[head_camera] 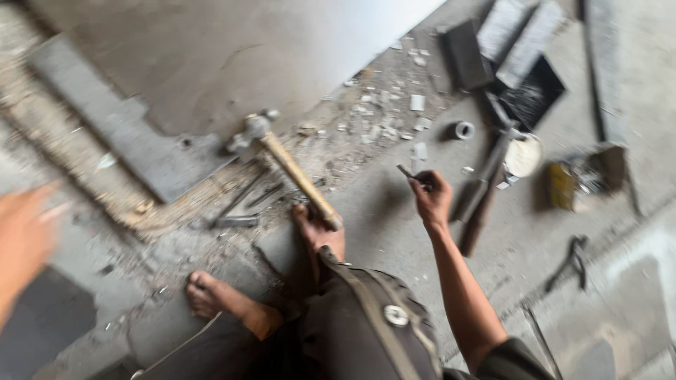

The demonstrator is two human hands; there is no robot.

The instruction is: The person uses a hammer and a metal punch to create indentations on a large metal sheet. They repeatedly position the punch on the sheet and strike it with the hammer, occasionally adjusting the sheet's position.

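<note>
on the dusty floor (394, 232), the right hand (431, 197) is clamped on a small dark chisel (408, 172); the left hand (24, 232) is blurred, grip unclear. the hammer (289, 165) lies beside the foot (317, 232), and chipped rubble (380, 116) along the slab (211, 63) suggests partly done chipping.

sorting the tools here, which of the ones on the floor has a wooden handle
The hammer lying beside the bare foot: its handle is pale wood with a metal head. The pliers-like tool at the right and the long bar look dark, all metal.
</note>
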